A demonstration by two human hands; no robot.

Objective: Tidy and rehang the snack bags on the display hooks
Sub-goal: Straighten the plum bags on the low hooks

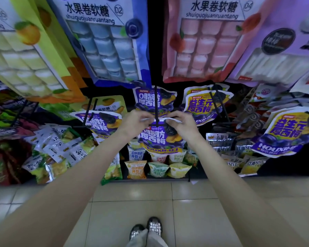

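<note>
A purple prune snack bag [160, 138] hangs upright, long axis vertical, printed face toward the camera, at the tip of a black display hook [156, 106] in the middle of the rack. The left hand [135, 122] and right hand [183, 124] each pinch a top corner of its white header strip, fingers curled tight. Matching purple bags [154, 100] hang just behind on the same hook, others on hooks either side. Small snack packets [157, 164] crowd the shelf below. Pale floor tiles [132, 191] lie open underneath. The header's hole is hidden behind the hook.
</note>
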